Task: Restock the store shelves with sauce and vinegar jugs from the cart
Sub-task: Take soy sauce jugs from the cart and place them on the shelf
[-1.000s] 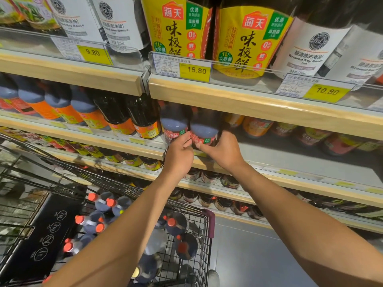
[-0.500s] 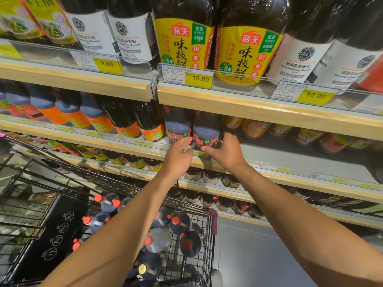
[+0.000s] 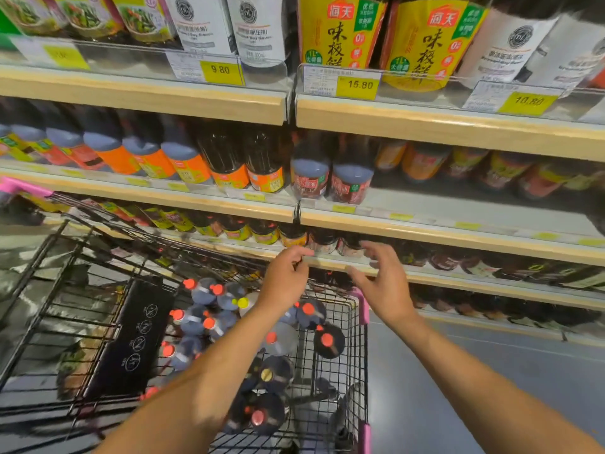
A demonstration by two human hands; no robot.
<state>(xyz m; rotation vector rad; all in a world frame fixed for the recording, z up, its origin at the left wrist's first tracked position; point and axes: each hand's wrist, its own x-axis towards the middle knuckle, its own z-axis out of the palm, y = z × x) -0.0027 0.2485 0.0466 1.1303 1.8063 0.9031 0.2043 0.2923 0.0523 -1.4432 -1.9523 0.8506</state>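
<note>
Two dark jugs with red labels (image 3: pixel 309 178) (image 3: pixel 352 183) stand side by side at the front of the middle shelf (image 3: pixel 425 224). My left hand (image 3: pixel 284 280) and my right hand (image 3: pixel 386 283) hover below them, over the far end of the wire cart (image 3: pixel 357 339). Both hands hold nothing, fingers spread. In the cart stand several dark jugs with red caps (image 3: pixel 307 311), and one yellow-capped jug (image 3: pixel 243 303).
Orange-labelled jugs (image 3: pixel 193 165) fill the middle shelf to the left; bare shelf lies right of the red-labelled pair. Yellow-labelled bottles (image 3: pixel 340 31) and price tags (image 3: pixel 358 85) sit above. Lower shelves (image 3: pixel 458 276) hold small jars. Grey floor (image 3: pixel 491 371) lies at the right.
Both hands have let go of the two red-labelled jugs on the middle shelf and dropped back toward the cart. The view has tilted downward.
</note>
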